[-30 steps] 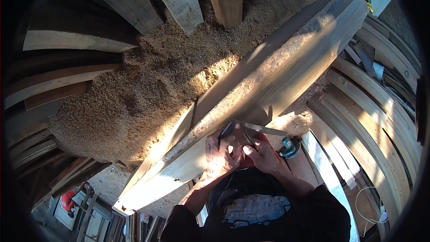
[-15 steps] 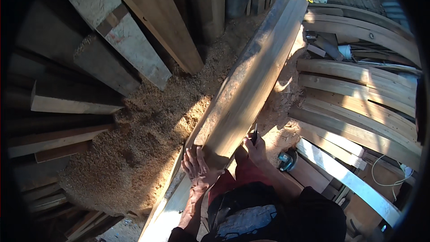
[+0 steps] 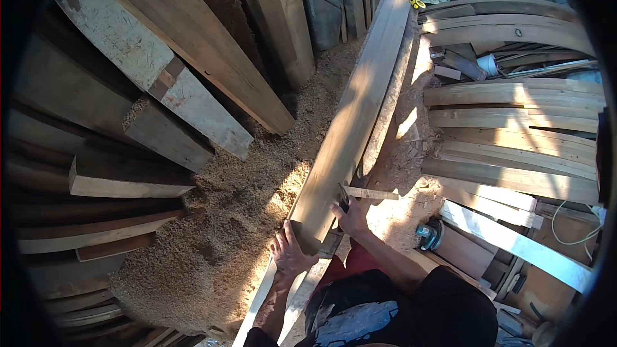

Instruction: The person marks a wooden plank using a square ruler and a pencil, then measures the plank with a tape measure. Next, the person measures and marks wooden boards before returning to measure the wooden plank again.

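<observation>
A long wooden board (image 3: 350, 135), seen from above, runs diagonally from just in front of the person's body to the upper right of the view. Its broad upper face is light brown and looks smooth, with grain running lengthwise. Warm sunlight falls across it in patches, broken by soft bands of shadow; the near part, around the hands, is darker. Along its right side is a narrower strip (image 3: 384, 112) with a rougher, mottled surface. A small yellow object (image 3: 418, 4) sits beside the far end.

The person's hands are apart. The left hand (image 3: 292, 258) rests at the board's near left edge, fingers spread and thumb out to the side. The right hand (image 3: 352, 220), near the opposite edge, has its fingers closed around a slim dark tool (image 3: 344, 200), too small to identify. Just beyond it, a pale wooden piece (image 3: 376, 193) juts out to the right of the board.

Sawdust (image 3: 205, 244) is heaped on the left, with thick planks (image 3: 212, 45) above it. On the right lie a teal power tool (image 3: 427, 234) and stacked lumber (image 3: 514, 138), partly sunlit.
</observation>
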The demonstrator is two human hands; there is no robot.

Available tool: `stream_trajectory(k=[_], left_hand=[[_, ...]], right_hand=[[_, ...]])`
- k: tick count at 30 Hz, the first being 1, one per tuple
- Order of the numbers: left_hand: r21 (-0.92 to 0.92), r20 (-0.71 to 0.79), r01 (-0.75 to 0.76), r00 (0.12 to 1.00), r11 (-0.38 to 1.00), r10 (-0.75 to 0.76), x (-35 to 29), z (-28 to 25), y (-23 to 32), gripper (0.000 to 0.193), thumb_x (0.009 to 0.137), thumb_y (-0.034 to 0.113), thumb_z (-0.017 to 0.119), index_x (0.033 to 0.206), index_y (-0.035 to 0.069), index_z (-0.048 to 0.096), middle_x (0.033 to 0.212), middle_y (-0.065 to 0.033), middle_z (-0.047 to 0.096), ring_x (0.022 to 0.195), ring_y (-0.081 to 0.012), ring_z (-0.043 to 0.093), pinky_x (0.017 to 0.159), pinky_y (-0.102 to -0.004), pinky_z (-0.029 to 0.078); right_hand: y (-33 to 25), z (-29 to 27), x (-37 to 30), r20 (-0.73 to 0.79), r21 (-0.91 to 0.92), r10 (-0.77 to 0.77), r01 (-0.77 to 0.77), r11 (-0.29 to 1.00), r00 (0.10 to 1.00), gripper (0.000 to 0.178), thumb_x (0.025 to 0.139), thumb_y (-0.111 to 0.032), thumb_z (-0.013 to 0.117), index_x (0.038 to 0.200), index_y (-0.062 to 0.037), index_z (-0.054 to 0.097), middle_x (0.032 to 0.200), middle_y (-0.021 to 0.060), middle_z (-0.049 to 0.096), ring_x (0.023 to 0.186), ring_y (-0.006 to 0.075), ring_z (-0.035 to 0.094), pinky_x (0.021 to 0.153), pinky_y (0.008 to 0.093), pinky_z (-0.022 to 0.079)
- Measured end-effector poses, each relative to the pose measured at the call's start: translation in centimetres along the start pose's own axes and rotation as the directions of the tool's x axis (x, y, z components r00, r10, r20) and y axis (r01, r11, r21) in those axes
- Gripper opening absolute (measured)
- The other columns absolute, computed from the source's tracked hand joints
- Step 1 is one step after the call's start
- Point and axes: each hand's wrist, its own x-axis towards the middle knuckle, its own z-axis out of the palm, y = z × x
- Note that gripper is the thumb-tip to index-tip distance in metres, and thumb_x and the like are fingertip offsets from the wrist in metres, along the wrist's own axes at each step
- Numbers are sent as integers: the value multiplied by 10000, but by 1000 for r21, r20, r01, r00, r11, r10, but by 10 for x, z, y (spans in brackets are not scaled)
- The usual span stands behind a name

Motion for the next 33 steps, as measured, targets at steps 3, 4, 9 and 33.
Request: stream_trajectory(k=[3, 4, 9, 33], left_hand=[[9, 92, 15, 996, 1000, -16, 9, -16, -6, 1377, 553, 483, 903, 1570, -8, 114, 1300, -263, 433, 1221, -445, 461, 1044, -546, 424], [30, 88, 20, 996, 999, -23, 9, -14, -6, 1410, 552, 471, 913, 1582, 7, 68, 1327, -268, 424, 1247, -444, 451, 1063, -541, 420], [36, 288, 140, 947, 989, -144, 16, -31, -9, 1424, 589, 446, 937, 1600, 36, 23, 1434, -285, 403, 1333, -447, 431, 1112, -518, 407], [79, -127, -13, 992, 997, 23, -42, 16, 59, 523, 751, 346, 789, 1136, 53, 591, 1062, -192, 592, 1006, -405, 621, 809, -521, 537]], right_hand=[[6, 16, 9, -65, 48, -142, 145, 988, 988, 487, 949, -260, 677, 1278, 60, 514, 1164, 208, 663, 1093, 304, 647, 925, 394, 495], [16, 23, 16, -86, 76, -183, 189, 979, 979, 523, 954, -262, 675, 1322, 53, 479, 1203, 224, 645, 1142, 344, 639, 944, 408, 488], [20, 23, 15, -152, -84, -261, 250, 965, 953, 618, 921, -420, 691, 1238, 60, 466, 922, 261, 691, 935, 421, 694, 847, 476, 513], [90, -171, 15, -389, 54, -82, 111, 992, 918, 388, 963, -362, 641, 1015, 22, 620, 826, 174, 651, 782, 290, 648, 734, 422, 510]])
